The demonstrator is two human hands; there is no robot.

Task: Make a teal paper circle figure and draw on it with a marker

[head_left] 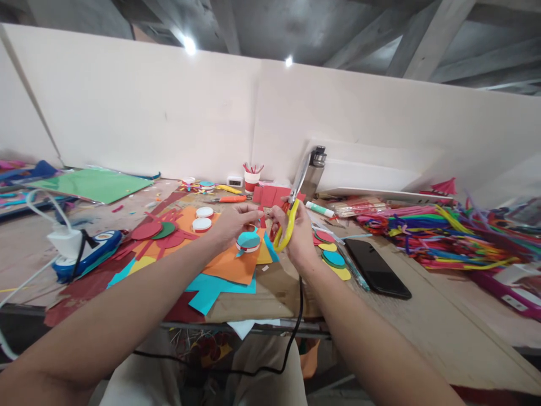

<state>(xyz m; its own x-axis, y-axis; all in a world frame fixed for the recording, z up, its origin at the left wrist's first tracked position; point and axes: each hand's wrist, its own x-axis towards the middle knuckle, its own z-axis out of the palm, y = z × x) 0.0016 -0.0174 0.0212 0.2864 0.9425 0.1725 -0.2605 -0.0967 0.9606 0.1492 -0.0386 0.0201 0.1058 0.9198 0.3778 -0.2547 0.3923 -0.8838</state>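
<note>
My right hand (301,234) is closed around the yellow handles of a pair of scissors (288,223), whose blades point up and away. Just left of it, my left hand (234,223) has its thumb and fingers pinched at a small red paper strip (262,219). The fingertips of both hands come close together there, so the exact grip is partly hidden. Below my left hand sits a small round white cup piece topped with a blue paper disc (248,240). It rests on orange paper (234,265). Two white lids (202,225) lie nearby.
Red and green paper discs (164,230) lie left, more coloured discs (333,259) right. Beyond are a phone (376,268), pipe cleaners (443,237), a glue stick (320,210), a grey bottle (313,175) and a cup of red sticks (252,180). A power strip (91,254) stands left.
</note>
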